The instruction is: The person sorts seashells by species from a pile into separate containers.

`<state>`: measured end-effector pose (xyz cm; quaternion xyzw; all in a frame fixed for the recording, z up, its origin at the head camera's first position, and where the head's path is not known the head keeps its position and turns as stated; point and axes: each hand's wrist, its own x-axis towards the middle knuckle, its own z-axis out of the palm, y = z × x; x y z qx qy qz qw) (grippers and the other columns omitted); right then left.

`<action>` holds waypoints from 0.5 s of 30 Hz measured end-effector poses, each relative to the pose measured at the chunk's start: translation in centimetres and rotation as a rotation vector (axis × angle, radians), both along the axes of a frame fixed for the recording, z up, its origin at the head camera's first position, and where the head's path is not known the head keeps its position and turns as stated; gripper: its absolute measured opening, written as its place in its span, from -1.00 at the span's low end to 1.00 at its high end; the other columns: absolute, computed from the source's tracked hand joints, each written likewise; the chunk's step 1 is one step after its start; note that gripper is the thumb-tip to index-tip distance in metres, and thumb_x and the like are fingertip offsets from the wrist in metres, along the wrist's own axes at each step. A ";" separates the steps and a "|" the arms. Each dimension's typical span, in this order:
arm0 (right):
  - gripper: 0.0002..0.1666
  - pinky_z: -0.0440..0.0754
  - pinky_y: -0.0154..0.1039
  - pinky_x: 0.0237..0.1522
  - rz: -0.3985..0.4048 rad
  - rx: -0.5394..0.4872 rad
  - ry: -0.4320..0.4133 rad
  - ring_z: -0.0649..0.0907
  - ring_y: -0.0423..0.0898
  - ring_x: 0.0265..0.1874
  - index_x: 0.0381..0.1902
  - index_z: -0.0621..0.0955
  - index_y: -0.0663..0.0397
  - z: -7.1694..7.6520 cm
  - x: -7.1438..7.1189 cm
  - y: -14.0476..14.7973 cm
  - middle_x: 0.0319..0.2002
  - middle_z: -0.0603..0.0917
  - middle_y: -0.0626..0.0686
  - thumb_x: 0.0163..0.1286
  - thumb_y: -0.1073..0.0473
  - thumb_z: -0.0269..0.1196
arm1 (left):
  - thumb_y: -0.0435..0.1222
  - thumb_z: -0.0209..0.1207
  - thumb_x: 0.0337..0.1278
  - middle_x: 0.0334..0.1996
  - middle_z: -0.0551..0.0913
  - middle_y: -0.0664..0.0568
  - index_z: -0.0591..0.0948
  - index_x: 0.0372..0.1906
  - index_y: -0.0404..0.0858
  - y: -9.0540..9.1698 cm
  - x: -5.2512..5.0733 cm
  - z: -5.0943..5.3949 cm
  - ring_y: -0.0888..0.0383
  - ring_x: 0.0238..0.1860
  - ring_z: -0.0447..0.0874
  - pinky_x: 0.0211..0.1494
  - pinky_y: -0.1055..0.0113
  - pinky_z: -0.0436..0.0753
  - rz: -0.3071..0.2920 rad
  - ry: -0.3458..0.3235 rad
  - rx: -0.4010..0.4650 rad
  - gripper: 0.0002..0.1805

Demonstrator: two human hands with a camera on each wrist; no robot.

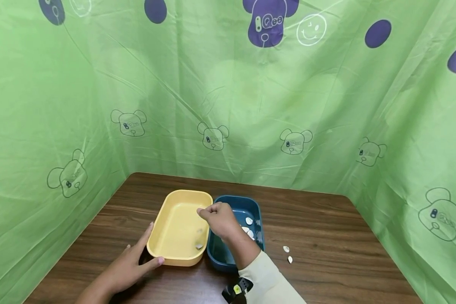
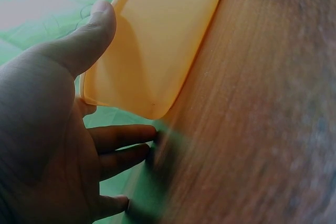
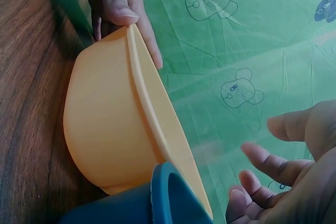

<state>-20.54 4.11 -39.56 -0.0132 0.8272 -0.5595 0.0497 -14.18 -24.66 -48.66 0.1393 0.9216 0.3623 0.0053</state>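
My left hand [image 1: 127,266] touches the near-left corner of a yellow plastic tray [image 1: 167,219]. Its thumb lies at the near rim and its fingers stretch out straight, as the left wrist view shows. Over the tray's right side is my right hand [image 1: 221,219], its arm crossing a dark blue tray [image 1: 260,215]. In the right wrist view the fingers [image 3: 275,166] are loosely bent, apart from the thumb, holding nothing visible. A small whitish shell-like piece [image 1: 199,246] lies in the yellow tray; a blurred spot [image 1: 199,231] appears above it. Several white pieces [image 1: 249,221] lie in the blue tray.
The trays stand side by side on a dark wooden table [image 1: 319,228]. Two loose white pieces [image 1: 286,249] lie right of the blue tray. A green curtain [image 1: 251,93] with bear drawings hangs around the back and sides.
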 end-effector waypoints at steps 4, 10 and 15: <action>-0.63 0.62 -0.13 -0.07 -0.018 0.002 -0.005 0.58 0.03 -0.01 -0.19 0.79 0.28 0.0 -0.1 0.1 0.07 0.65 0.16 0.56 0.01 0.40 | 0.17 0.38 0.39 0.65 0.33 -0.38 -0.17 0.84 0.03 0.0 0.0 -0.1 -0.61 0.47 0.47 0.51 -0.75 0.06 0.002 -0.002 -0.005 0.22; -0.63 0.69 0.11 0.20 -0.027 0.005 -0.033 0.61 0.08 0.12 -0.09 0.80 0.24 0.2 -0.2 0.4 0.18 0.64 0.18 0.57 -0.01 0.40 | 0.17 0.38 0.39 0.65 0.32 -0.37 -0.16 0.84 0.05 0.0 0.1 0.0 -0.60 0.48 0.47 0.51 -0.75 0.06 0.003 -0.001 0.002 0.22; -0.63 0.69 0.14 0.23 -0.017 0.005 -0.041 0.62 0.08 0.15 -0.05 0.80 0.24 0.4 -0.1 0.9 0.16 0.67 0.18 0.58 -0.01 0.38 | 0.16 0.38 0.40 0.65 0.33 -0.37 -0.16 0.84 0.05 0.0 0.1 0.0 -0.61 0.48 0.47 0.50 -0.75 0.06 0.001 -0.002 0.009 0.21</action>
